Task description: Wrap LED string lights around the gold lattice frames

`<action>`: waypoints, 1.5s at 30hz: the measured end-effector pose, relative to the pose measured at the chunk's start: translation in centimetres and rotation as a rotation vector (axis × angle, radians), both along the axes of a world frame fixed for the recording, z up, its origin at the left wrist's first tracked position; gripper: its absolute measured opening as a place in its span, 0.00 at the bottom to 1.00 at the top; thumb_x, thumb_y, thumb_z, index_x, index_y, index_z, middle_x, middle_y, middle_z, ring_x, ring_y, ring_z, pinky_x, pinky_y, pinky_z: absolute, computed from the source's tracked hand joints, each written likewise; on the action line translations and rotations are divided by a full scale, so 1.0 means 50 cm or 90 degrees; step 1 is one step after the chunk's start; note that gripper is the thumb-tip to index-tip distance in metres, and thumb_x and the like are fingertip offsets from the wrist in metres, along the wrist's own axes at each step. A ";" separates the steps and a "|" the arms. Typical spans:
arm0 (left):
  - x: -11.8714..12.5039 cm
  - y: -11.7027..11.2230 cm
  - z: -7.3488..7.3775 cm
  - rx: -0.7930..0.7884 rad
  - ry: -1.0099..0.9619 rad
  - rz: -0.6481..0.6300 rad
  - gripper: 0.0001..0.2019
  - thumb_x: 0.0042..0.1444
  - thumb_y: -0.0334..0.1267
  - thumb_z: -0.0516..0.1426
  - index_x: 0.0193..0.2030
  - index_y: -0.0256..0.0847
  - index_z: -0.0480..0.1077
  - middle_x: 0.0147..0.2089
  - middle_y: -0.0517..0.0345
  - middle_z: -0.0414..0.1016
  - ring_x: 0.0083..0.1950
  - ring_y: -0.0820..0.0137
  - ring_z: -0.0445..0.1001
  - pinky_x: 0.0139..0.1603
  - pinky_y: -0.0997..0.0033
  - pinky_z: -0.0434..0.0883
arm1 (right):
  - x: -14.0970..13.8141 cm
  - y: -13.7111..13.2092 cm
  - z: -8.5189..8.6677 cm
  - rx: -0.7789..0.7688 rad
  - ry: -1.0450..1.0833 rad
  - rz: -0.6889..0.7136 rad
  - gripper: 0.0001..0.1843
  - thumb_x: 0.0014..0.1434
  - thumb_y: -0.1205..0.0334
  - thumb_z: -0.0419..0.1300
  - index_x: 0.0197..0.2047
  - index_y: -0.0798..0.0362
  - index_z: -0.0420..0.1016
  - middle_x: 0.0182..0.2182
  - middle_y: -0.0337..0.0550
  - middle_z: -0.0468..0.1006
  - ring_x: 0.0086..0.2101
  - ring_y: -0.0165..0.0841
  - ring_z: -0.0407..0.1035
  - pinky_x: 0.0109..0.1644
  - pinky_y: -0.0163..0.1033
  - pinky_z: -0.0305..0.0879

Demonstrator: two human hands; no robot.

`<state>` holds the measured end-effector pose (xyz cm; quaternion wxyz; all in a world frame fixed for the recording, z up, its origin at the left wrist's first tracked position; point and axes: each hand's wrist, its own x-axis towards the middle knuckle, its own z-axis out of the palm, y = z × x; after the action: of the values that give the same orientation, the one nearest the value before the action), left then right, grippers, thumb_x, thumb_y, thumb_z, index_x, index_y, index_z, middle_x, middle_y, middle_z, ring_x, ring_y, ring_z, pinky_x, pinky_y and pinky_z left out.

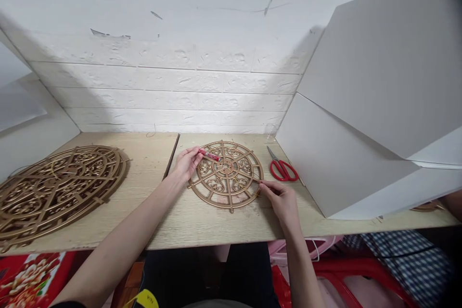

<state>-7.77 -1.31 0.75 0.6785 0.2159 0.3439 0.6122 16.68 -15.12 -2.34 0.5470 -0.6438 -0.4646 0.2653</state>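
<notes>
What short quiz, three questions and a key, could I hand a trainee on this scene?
1. Which hand holds the red tube?
2. True or false: the scissors lie to the right of the gold wheel.
3. Where is the stack of similar wheels?
a) right of the scissors
b) on the bench's left side
c) on top of the gold wheel

Key: 1. left hand; 2. true; 3. b

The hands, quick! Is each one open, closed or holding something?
Left hand: closed, holding a red tube.
Right hand: closed in a pinch by the gold disc; cannot tell if its grip holds anything.
</notes>
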 end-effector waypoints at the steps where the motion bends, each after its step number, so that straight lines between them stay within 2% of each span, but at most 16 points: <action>1: 0.000 0.000 0.000 -0.001 -0.001 0.001 0.08 0.55 0.20 0.54 0.27 0.29 0.70 0.27 0.52 0.75 0.27 0.78 0.74 0.29 0.85 0.72 | -0.003 -0.001 0.000 -0.004 0.011 -0.012 0.20 0.44 0.50 0.65 0.35 0.57 0.82 0.33 0.50 0.81 0.34 0.43 0.72 0.41 0.44 0.65; 10: -0.001 0.007 -0.008 0.002 0.001 -0.008 0.07 0.54 0.20 0.54 0.28 0.30 0.70 0.27 0.52 0.75 0.26 0.78 0.73 0.29 0.85 0.72 | -0.023 0.001 -0.007 -0.007 0.073 0.026 0.29 0.43 0.50 0.66 0.43 0.63 0.79 0.28 0.49 0.79 0.28 0.37 0.70 0.32 0.39 0.64; 18: -0.001 0.008 -0.006 -0.003 0.001 -0.009 0.08 0.55 0.20 0.54 0.28 0.29 0.70 0.27 0.50 0.75 0.26 0.78 0.74 0.30 0.85 0.72 | -0.041 0.022 -0.002 0.013 0.005 0.030 0.22 0.44 0.46 0.64 0.31 0.60 0.79 0.27 0.49 0.78 0.24 0.33 0.65 0.29 0.37 0.59; 22: -0.001 0.007 -0.005 0.000 0.003 -0.014 0.07 0.55 0.20 0.54 0.28 0.29 0.70 0.27 0.50 0.75 0.27 0.78 0.74 0.30 0.84 0.73 | -0.043 0.022 0.006 0.043 -0.013 0.051 0.21 0.46 0.46 0.64 0.30 0.59 0.78 0.25 0.46 0.76 0.23 0.31 0.62 0.27 0.36 0.57; 25: -0.001 0.008 -0.006 0.001 0.004 -0.013 0.07 0.55 0.20 0.54 0.28 0.29 0.70 0.28 0.48 0.76 0.27 0.77 0.74 0.30 0.84 0.73 | -0.045 0.023 0.023 0.086 -0.012 0.081 0.17 0.49 0.49 0.64 0.29 0.57 0.77 0.28 0.45 0.76 0.26 0.31 0.64 0.30 0.36 0.58; 29: -0.001 0.009 -0.008 -0.004 -0.003 -0.001 0.07 0.54 0.20 0.54 0.28 0.29 0.70 0.26 0.51 0.75 0.26 0.77 0.74 0.29 0.84 0.73 | -0.068 0.023 0.065 0.159 0.095 0.138 0.12 0.49 0.53 0.65 0.30 0.54 0.76 0.33 0.45 0.77 0.34 0.34 0.69 0.36 0.37 0.63; 32: 0.000 0.007 -0.006 -0.012 -0.008 0.007 0.08 0.54 0.19 0.53 0.28 0.30 0.70 0.26 0.52 0.75 0.26 0.78 0.73 0.29 0.85 0.72 | -0.099 0.021 0.088 0.157 0.209 0.176 0.11 0.49 0.54 0.66 0.31 0.54 0.75 0.33 0.45 0.78 0.27 0.30 0.67 0.27 0.33 0.61; 36: 0.001 0.003 0.001 -0.013 -0.014 0.003 0.09 0.55 0.20 0.53 0.26 0.30 0.69 0.26 0.52 0.74 0.26 0.79 0.73 0.28 0.85 0.72 | -0.141 0.032 0.096 0.125 0.330 0.244 0.13 0.48 0.54 0.67 0.31 0.54 0.72 0.30 0.44 0.78 0.20 0.25 0.62 0.16 0.28 0.51; 41: 0.002 0.000 0.004 -0.013 -0.026 0.009 0.08 0.54 0.19 0.54 0.27 0.31 0.69 0.26 0.52 0.74 0.26 0.78 0.73 0.29 0.84 0.72 | -0.177 0.084 0.102 0.163 0.370 0.276 0.14 0.47 0.55 0.67 0.33 0.54 0.73 0.30 0.43 0.78 0.22 0.28 0.68 0.13 0.27 0.53; 45: 0.002 0.002 0.002 -0.017 -0.030 0.016 0.08 0.54 0.19 0.54 0.26 0.31 0.69 0.26 0.52 0.74 0.26 0.78 0.73 0.29 0.84 0.72 | -0.192 0.123 0.100 0.135 0.409 0.280 0.15 0.46 0.55 0.67 0.35 0.54 0.74 0.30 0.44 0.78 0.23 0.28 0.69 0.14 0.27 0.54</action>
<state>-7.70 -1.19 0.84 0.6816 0.1875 0.3387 0.6209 7.09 -8.99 2.65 0.6581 -0.3534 -0.4215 0.5141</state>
